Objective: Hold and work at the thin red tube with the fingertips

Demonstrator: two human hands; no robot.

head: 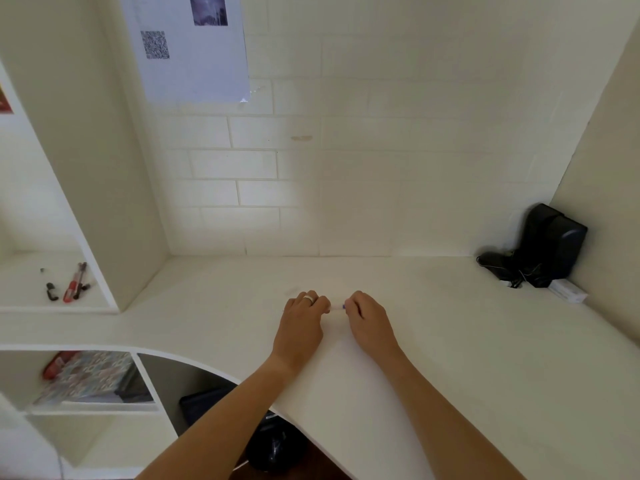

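White worktop (450, 341), both hands low over its middle. Left hand (301, 323), ring on one finger, and right hand (370, 320) each pinch an end of a small pale pen-like object (336, 308) with a blue tip, just above the surface. Black device (547, 244) in far right corner. Red pens (74, 284) on left shelf.

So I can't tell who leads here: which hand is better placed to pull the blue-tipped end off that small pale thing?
Probably the right hand: its fingertips pinch at the blue tip, while the left hand holds the small pale thing.
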